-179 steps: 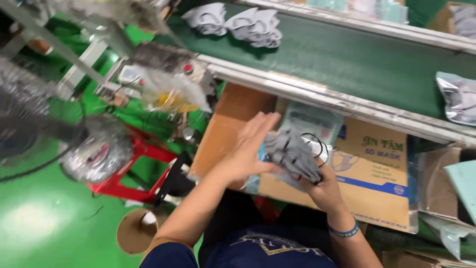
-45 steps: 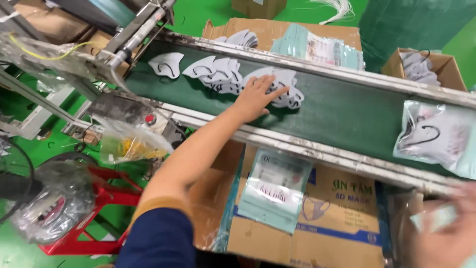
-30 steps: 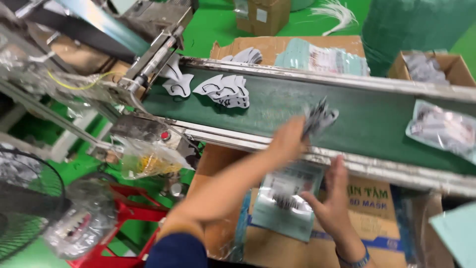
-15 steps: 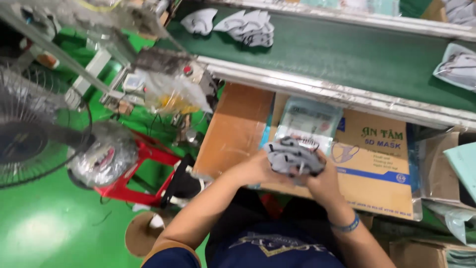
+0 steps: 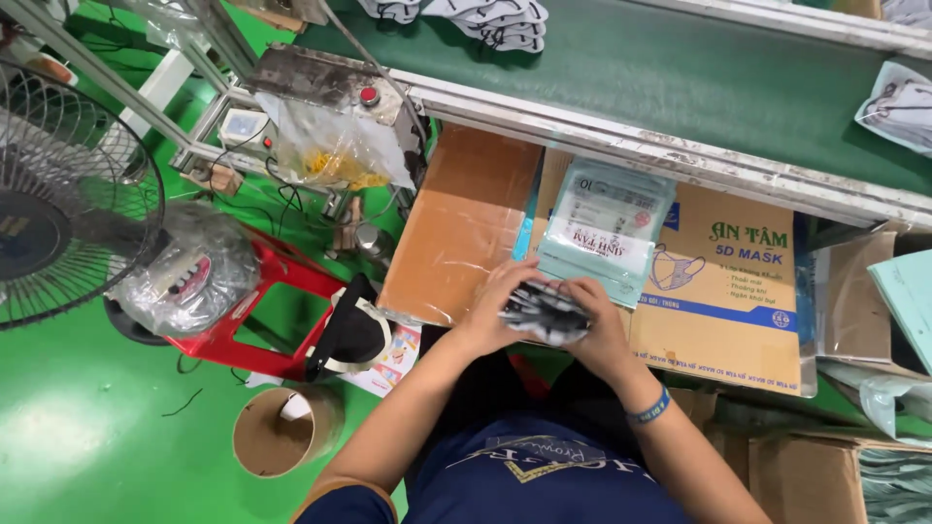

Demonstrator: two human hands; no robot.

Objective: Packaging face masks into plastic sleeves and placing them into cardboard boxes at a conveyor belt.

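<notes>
I see my left hand (image 5: 490, 315) and right hand (image 5: 597, 325) pressed together around a stack of grey masks (image 5: 544, 312), fingers (image 5: 517, 278) curled tight on it from both sides. The stack sits just over the near edge of the cardboard box (image 5: 738, 291), right below the pale green pouch (image 5: 607, 228). More masks (image 5: 485, 17) lie on the green conveyor belt (image 5: 699, 87) at its far left corner.

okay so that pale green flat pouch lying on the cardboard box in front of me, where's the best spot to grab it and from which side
Probably the near short edge of the pale green flat plastic pouch, coming from the person's own side. It lies flat on the brown cardboard box, that edge just beyond the left hand and right hand, which hold a grey stack of masks. Pinch it thumb on top.
</notes>
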